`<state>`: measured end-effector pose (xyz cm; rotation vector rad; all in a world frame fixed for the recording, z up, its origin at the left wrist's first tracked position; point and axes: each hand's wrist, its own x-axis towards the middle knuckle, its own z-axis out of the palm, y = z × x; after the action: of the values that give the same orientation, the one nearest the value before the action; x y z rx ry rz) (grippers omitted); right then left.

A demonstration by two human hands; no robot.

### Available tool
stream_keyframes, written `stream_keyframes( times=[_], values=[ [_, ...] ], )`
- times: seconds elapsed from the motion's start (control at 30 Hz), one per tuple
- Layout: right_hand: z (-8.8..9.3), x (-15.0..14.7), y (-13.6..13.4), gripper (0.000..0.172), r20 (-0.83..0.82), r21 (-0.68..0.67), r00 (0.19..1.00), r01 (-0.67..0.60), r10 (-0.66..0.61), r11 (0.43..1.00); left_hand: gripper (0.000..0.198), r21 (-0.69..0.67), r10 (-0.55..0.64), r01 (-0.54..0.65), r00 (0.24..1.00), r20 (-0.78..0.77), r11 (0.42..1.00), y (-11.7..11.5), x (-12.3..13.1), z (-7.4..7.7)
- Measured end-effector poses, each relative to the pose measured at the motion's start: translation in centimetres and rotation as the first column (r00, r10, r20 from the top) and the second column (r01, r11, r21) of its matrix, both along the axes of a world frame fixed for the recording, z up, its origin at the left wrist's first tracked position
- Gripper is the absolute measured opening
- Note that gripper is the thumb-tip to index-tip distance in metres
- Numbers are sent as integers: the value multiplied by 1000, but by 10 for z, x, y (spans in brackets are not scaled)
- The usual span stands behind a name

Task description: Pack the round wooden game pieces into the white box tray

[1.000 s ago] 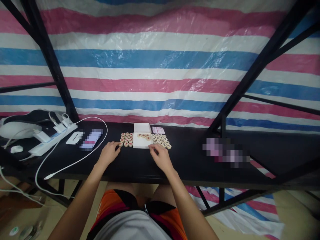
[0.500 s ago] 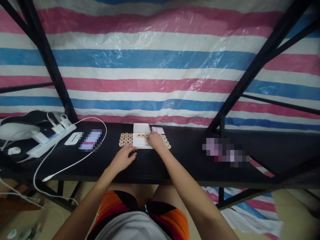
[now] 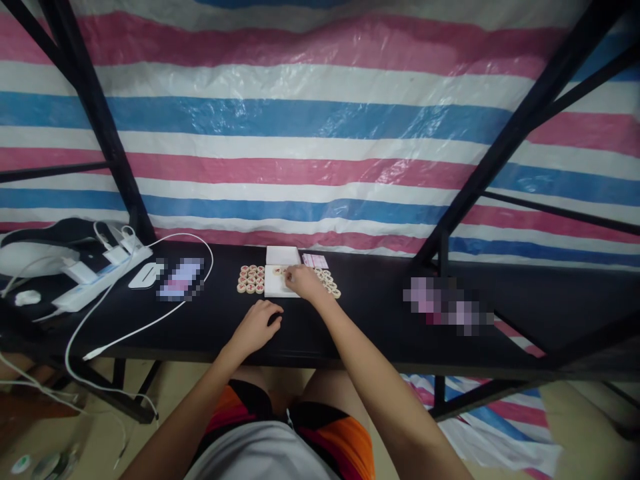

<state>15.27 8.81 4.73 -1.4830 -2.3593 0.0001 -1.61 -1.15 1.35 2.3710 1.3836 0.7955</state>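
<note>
Over on the far left, a white power strip (image 3: pixel 100 283) lies slantwise on the black desk (image 3: pixel 375 327), with plugs standing in it. A white cable (image 3: pixel 91 353) loops away to the right, its loose end lying near the desk's front edge. Inside that loop I see a flat white object (image 3: pixel 145 276) and, just beside it, a blurred-out rectangle (image 3: pixel 180 280).

Further right, red-marked round pieces (image 3: pixel 251 280) sit in neat rows against the left side of the white box (image 3: pixel 275 291). On the near side, the person's left hand (image 3: pixel 257 327) hovers or rests over the desk, loosely curled, thumb and fingers apart, with nothing visible in it.

The right hand (image 3: pixel 304 281) reaches over the box, its fingertips drawn together by the few pieces (image 3: pixel 277 271) inside; I can't tell whether they grip one. Dark-marked pieces (image 3: pixel 331 284) cluster right of the box, partly behind that hand, and a pink-and-white card (image 3: pixel 315 261) lies beyond them. Well apart, further right, is a pixelated pinkish patch (image 3: pixel 440 303).
</note>
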Motion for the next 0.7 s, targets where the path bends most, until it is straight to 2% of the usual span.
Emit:
stream_keyframes(
  times=[0.07,0.13,0.23,0.3,0.4,0.47,0.57,0.7],
  values=[
    [-4,3,-13,16,-201,45,978,-49,58,998,21,5,44,-44,999,3,999,1,0,-1],
    [-13,6,-31,15,-382,81,917,-85,110,993,19,9,89,-89,996,12,996,1,0,-2],
    [-31,11,-60,13,-524,59,843,-106,121,993,19,15,118,-119,992,45,993,3,-1,-4],
    [-42,12,-74,13,-543,22,829,-140,129,990,22,12,127,-128,989,75,992,4,-2,-5],
    [-49,11,-85,13,-496,13,855,-164,149,986,28,14,120,-121,990,78,992,4,-3,-6],
    [-49,10,-87,15,-468,13,871,-164,151,986,28,26,93,-93,996,18,995,3,-3,-4],
    [-47,11,-88,27,-519,-37,849,-144,104,989,24,44,75,-71,993,-96,997,0,0,1],
    [-50,14,-84,30,-580,-28,814,-70,41,997,18,84,134,-120,972,-192,989,-5,6,6]
  ],
)
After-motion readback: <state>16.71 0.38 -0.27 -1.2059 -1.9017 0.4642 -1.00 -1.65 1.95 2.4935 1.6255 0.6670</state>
